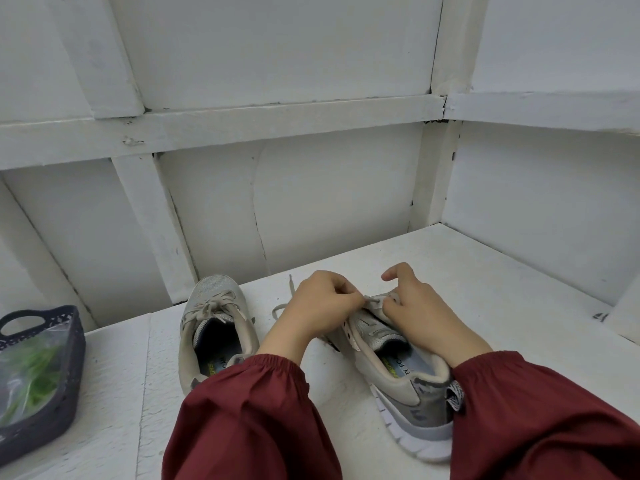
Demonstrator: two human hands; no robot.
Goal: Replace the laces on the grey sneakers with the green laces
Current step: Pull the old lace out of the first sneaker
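Currently the old lace [373,300] is being worked out of the nearer grey sneaker [398,372] on the desk [485,289], pinched by the left hand [320,304] and the right hand [417,308]. The other sneaker [214,327] is fully laced. The green laces [38,375] are bagged in the basket [74,341]. Full unthreading is judged to come next.

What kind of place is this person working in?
Likely a plain workbench nook, perhaps staged for recording: rough white-painted tabletop, white board walls with battens, and only grey sneakers and a basket of green laces.
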